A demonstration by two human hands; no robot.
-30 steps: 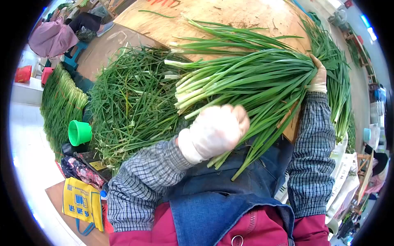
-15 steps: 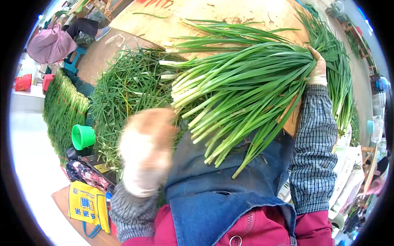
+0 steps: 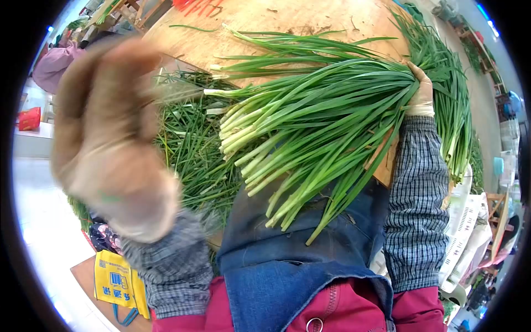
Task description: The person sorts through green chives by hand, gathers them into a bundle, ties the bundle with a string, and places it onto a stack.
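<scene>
The right hand (image 3: 421, 91) grips chives (image 3: 315, 119) by their leafy ends, partly over the apron (image 3: 298, 243). They look light, floppy, easily bruised: hold gently there. The left hand (image 3: 113, 135) is too blurry to tell.

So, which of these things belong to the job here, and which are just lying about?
Likely in the job:
green stalks gripped by the right hand
wooden table partly beneath them
loose leaves heaped beside them

Apparently just lying about:
yellow bag, lower left
red item, far left
</scene>
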